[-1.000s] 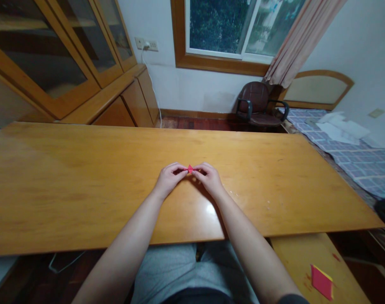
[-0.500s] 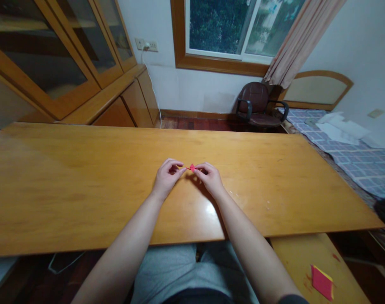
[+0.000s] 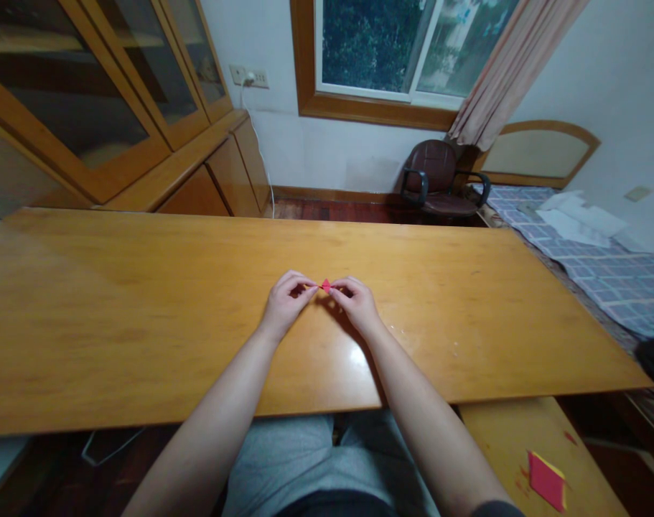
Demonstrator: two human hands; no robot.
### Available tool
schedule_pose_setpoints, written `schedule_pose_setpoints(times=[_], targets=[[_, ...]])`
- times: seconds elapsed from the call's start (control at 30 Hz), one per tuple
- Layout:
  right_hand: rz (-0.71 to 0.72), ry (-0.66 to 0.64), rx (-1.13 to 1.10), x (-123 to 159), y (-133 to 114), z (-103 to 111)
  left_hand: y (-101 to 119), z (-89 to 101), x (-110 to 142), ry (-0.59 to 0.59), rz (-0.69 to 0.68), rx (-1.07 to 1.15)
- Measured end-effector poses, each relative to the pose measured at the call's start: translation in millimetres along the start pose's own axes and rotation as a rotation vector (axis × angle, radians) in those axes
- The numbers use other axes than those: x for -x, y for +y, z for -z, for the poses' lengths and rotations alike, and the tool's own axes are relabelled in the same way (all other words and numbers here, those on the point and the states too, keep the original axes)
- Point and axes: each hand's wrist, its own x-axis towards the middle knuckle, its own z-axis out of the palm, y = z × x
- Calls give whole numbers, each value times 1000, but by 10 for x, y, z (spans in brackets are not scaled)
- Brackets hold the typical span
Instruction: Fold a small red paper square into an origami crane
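A small piece of folded red paper [image 3: 326,286] shows between my two hands, just above the table [image 3: 143,309]. It has a little peak at its middle and narrow points at the sides. My left hand [image 3: 286,301] pinches the left point between thumb and forefinger. Its right end is gripped the same way by my right hand [image 3: 357,301]. The fingertips cover both ends of the paper, and a shadow falls on the wood beneath.
At the lower right, a stack of red and yellow paper squares [image 3: 547,481] lies on a lower wooden surface [image 3: 499,438]. Small clear scraps [image 3: 455,350] dot the table right of my arm. Beyond the table stand a cabinet [image 3: 187,158], a brown armchair [image 3: 434,176] and a bed [image 3: 601,266].
My left fingers let go of the paper's left point and spread a little, then closed on it again. The paper and my right hand shifted slightly right.
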Motion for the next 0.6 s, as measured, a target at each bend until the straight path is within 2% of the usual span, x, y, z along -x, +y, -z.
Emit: schedule_pose_setpoints(times=[0.2,0.6], targets=[[42,2,50,-1,-23,8,2,0,-13,-20,12,3],[35,6,33,-3,-64,13,-17,-13,-5,-41,18,25]])
